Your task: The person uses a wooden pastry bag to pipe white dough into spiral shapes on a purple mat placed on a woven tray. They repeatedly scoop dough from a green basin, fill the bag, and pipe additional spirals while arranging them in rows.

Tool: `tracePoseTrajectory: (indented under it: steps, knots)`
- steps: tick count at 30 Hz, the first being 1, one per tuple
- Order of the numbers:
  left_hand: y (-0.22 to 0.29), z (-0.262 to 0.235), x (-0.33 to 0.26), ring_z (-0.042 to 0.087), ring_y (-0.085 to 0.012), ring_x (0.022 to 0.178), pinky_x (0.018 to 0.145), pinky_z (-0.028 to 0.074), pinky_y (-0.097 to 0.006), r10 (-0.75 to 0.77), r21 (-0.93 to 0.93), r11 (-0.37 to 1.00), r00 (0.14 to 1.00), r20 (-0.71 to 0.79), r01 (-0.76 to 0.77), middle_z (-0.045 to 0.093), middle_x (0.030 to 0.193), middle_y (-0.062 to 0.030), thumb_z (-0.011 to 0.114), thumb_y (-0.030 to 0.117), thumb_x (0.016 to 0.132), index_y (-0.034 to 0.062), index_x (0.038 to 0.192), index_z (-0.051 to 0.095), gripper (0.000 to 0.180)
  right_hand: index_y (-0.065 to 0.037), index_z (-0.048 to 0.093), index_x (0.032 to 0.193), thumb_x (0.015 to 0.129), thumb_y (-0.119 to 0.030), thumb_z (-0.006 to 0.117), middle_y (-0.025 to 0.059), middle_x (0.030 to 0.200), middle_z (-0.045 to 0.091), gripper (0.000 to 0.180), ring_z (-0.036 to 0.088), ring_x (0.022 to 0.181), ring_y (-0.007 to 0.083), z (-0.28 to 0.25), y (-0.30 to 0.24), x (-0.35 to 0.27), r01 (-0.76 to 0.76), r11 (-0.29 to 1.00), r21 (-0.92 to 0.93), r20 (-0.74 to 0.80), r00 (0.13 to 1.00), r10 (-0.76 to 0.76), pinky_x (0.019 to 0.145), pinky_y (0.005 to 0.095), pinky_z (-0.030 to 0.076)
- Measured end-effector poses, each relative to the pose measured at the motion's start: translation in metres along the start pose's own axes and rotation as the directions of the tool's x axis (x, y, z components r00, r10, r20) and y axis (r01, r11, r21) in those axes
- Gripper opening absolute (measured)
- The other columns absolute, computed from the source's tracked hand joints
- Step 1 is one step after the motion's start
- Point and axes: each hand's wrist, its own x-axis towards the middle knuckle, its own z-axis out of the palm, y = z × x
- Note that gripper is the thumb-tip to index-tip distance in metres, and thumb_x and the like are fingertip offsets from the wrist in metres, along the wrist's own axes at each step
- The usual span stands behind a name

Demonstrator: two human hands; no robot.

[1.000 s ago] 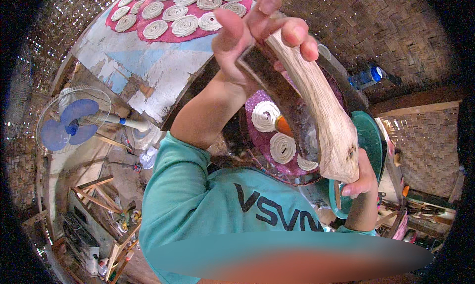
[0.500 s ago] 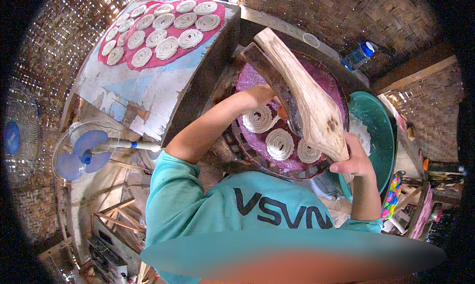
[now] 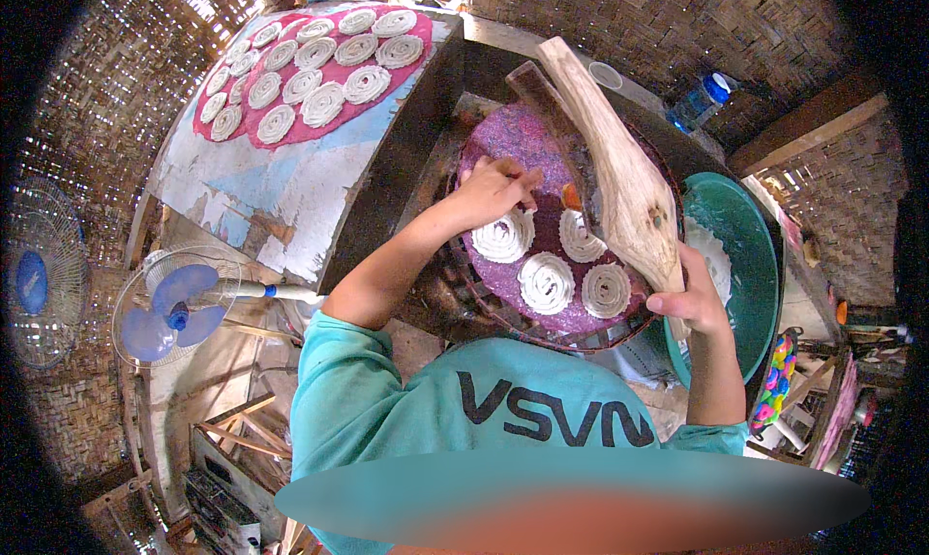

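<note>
My left hand reaches over a round purple tray and rests its fingertips by a white spiral of dough. Two more white spirals lie beside it on the purple surface, with another near the tray's front. My right hand grips the lower end of a long, rough wooden press, which slants up and away over the tray. A teal basin with white dough in it stands right under that hand.
A pink mat with several white spirals lies on a curved painted board at the upper left. A standing fan is at the left. A clear bottle with a blue cap stands at the back right. Woven bamboo walls surround the spot.
My left hand came down from in front of the camera onto the purple tray. The wooden press swung lower and farther away, still in my right hand.
</note>
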Motion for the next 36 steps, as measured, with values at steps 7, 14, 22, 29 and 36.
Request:
tracePoseTrajectory:
  steps: [7,14,22,29,36]
  knots:
    - [-0.003,-0.011,-0.014,0.043,-0.0297,0.1,0.083,0.031,-0.044,0.316,0.226,0.931,0.943,-0.102,-0.287,0.056,0.11,-0.0068,0.047,0.043,0.087,0.0165,0.07,0.071,0.039,0.005,0.05,0.118,0.053,-0.027,0.075,0.0099,0.105,0.059,0.076,0.056,0.095,0.0182,-0.001,-0.006,-0.004,-0.006,0.996,0.089,-0.017,1.0,0.007,0.085,0.0285,0.043]
    - [0.02,-0.048,0.02,0.048,-0.0352,0.108,0.088,0.038,-0.046,0.167,0.065,0.986,0.957,-0.239,-0.156,0.052,0.122,-0.0089,0.045,0.046,0.087,0.0142,0.102,0.063,0.039,0.006,0.046,0.122,0.055,-0.027,0.073,0.0112,0.111,0.057,0.079,0.056,0.095,0.0195,-0.003,-0.005,0.003,-0.094,0.976,0.195,0.079,0.994,0.08,0.084,0.0309,0.046]
    - [0.056,-0.108,0.097,0.046,-0.0359,0.116,0.099,0.036,-0.048,0.505,-0.901,-0.433,0.817,-0.277,-0.038,0.055,0.116,-0.0171,0.029,0.078,0.075,0.0051,0.126,0.044,0.09,0.002,0.034,0.131,0.077,-0.051,0.06,0.0202,0.108,0.056,0.08,0.062,0.083,0.0259,-0.009,-0.005,0.039,-0.237,0.886,0.399,0.378,0.923,0.076,0.074,0.0352,0.051]
    - [0.009,-0.066,0.126,0.061,-0.0274,0.086,0.062,0.048,-0.035,-0.06,-0.885,-0.335,0.945,-0.321,-0.322,0.063,0.086,-0.007,0.034,0.078,0.074,0.0162,0.097,0.056,0.07,0.0,0.052,0.112,0.083,-0.052,0.053,0.0143,0.087,0.063,0.06,0.063,0.071,0.0223,-0.032,0.007,0.076,-0.364,0.899,0.244,0.313,0.907,0.282,0.065,0.0328,0.053]
    - [-0.006,-0.064,0.116,0.06,-0.0238,0.08,0.053,0.046,-0.032,-0.048,-0.861,-0.373,0.934,-0.353,-0.344,0.06,0.079,-0.0028,0.039,0.077,0.074,0.0182,0.088,0.053,0.062,0.002,0.06,0.098,0.086,-0.048,0.053,0.0117,0.078,0.065,0.051,0.063,0.066,0.019,-0.026,0.008,0.086,-0.323,0.943,0.079,0.32,0.904,0.283,0.061,0.0298,0.051]
